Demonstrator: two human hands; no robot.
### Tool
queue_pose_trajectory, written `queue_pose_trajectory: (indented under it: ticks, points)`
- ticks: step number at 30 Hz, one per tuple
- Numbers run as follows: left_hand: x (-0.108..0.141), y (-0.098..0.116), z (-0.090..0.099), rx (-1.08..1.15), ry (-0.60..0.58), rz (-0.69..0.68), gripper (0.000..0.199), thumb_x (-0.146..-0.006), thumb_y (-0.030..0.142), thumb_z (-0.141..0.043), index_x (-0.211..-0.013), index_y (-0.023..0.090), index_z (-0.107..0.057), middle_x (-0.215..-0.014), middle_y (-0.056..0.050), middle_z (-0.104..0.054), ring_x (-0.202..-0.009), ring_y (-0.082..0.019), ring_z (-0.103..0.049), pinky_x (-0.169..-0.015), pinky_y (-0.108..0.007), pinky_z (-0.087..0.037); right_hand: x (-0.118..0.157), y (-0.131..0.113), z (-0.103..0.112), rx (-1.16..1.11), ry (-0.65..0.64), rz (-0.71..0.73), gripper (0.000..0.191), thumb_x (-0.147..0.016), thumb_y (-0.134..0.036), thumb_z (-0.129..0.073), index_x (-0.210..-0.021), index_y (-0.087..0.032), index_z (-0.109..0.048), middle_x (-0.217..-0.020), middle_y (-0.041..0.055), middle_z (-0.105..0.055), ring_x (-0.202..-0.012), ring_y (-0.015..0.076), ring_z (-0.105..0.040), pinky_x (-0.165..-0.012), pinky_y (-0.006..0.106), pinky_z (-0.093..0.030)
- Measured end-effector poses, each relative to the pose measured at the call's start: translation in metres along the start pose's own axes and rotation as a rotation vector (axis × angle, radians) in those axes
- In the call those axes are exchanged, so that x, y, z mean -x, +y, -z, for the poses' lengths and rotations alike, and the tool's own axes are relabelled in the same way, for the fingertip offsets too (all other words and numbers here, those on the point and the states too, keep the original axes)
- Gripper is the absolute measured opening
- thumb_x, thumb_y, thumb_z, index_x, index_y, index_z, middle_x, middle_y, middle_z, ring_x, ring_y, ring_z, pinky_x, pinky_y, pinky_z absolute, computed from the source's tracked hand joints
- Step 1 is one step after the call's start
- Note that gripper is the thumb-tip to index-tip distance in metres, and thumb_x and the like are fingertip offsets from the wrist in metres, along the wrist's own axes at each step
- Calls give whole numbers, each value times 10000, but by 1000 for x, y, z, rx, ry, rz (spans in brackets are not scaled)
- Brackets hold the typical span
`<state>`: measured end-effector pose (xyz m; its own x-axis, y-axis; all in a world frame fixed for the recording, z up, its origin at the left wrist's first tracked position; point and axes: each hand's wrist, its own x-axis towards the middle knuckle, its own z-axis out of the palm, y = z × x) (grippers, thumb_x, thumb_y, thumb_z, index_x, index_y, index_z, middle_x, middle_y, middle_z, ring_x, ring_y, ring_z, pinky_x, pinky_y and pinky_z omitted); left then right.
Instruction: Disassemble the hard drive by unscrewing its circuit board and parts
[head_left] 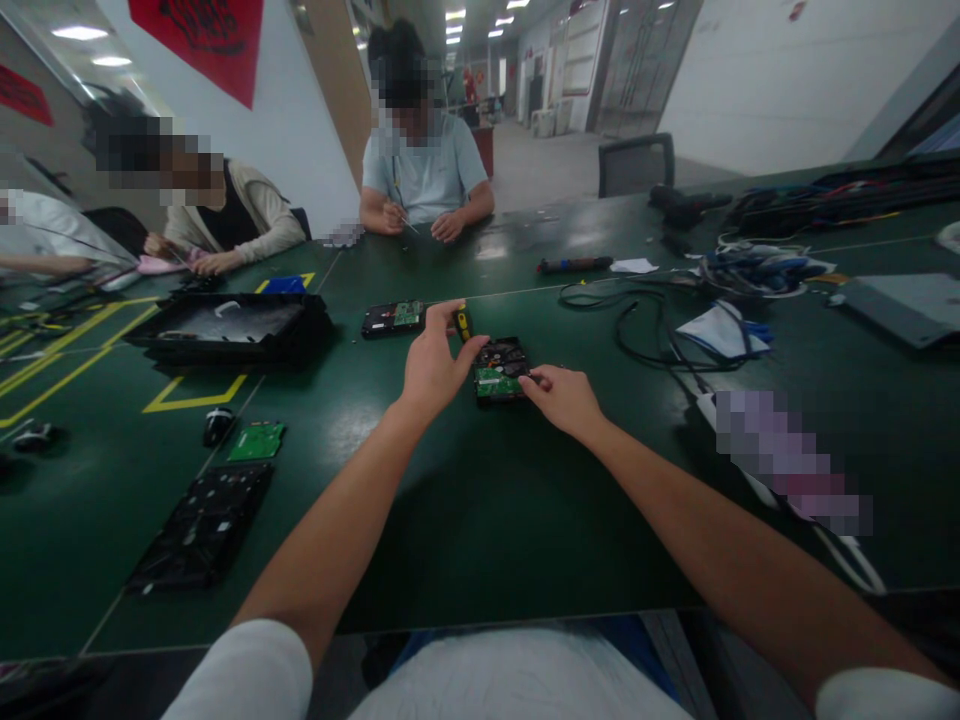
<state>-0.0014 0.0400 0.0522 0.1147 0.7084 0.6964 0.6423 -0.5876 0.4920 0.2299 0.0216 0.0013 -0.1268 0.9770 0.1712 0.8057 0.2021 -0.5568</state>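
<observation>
A hard drive (501, 382) lies on the green table in front of me, its green circuit board facing up. My left hand (433, 365) is at its far left corner, thumb and fingers curled around a yellow and black screwdriver (463, 322). Whether the screwdriver's tip meets the drive is hidden. On the drive's right edge, the pinched fingers of my right hand (564, 398) grip its side. Another hard drive (393, 318) rests just beyond my left hand, board side up.
To the left are a black tray (225, 325), a loose green circuit board (257, 440) and a black drive casing (199, 530). Cables (645, 310), a white and blue mask (724, 330) and a dark pen-shaped tool (574, 265) lie right. Co-workers sit across and at left.
</observation>
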Motion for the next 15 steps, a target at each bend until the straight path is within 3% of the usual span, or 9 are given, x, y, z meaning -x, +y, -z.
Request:
queue_pose_trajectory:
  ticks: [4, 9, 13, 15]
  points:
    - [0, 1, 0, 68, 21, -9, 508, -920, 259, -809, -1306, 246, -478, -1312, -97, -714, -1140, -228, -748, -1011, -414, -619, 1, -3, 2, -3, -3, -14, 320, -1030, -407, -615, -1132, -177, -813, -933, 75, -808, -864, 221, -731, -726, 305, -473]
    - [-5, 5, 9, -61, -18, -103, 368, -974, 172, -681, -1316, 234, -560, -1313, -103, -680, -1190, -235, -694, -990, -404, -624, 1, -6, 5, 2, -25, -39, 326, -1026, -409, -613, -1152, -181, -809, -941, 75, -810, -852, 222, -726, -719, 307, -472]
    - [-6, 5, 10, -109, -61, -107, 421, -997, 99, -562, -1393, 243, -562, -1387, -113, -664, -1303, -256, -655, -1072, -438, -594, 0, -5, 4, 23, -23, -19, 327, -1033, -407, -604, -1145, -178, -809, -970, 82, -813, -885, 231, -735, -750, 312, -485]
    - [-4, 4, 8, -113, -76, -83, 465, -1004, 131, -586, -1449, 248, -517, -1449, -121, -648, -1321, -270, -659, -1094, -460, -584, 0, -4, 3, 22, -16, -12, 321, -1035, -403, -603, -1138, -181, -810, -965, 80, -813, -897, 233, -741, -765, 313, -491]
